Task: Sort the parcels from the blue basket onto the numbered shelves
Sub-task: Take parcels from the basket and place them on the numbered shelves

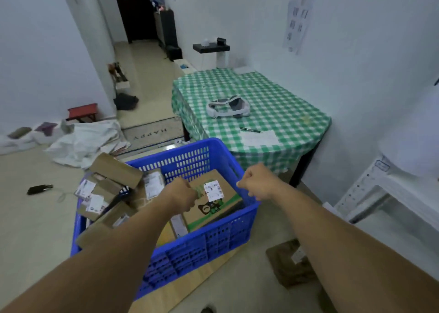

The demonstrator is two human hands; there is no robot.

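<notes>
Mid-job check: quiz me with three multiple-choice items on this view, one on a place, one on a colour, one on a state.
1. The white headset lies: A on the doormat; B on the checked table; C on a chair.
2. The small stool by the wall is: A red; B yellow; C white.
3. The blue basket is: A overturned; B empty; C holding several parcels.
Key: 1 B, it rests on that table; 2 A, its top shows red; 3 C, labelled parcels fill it.
</notes>
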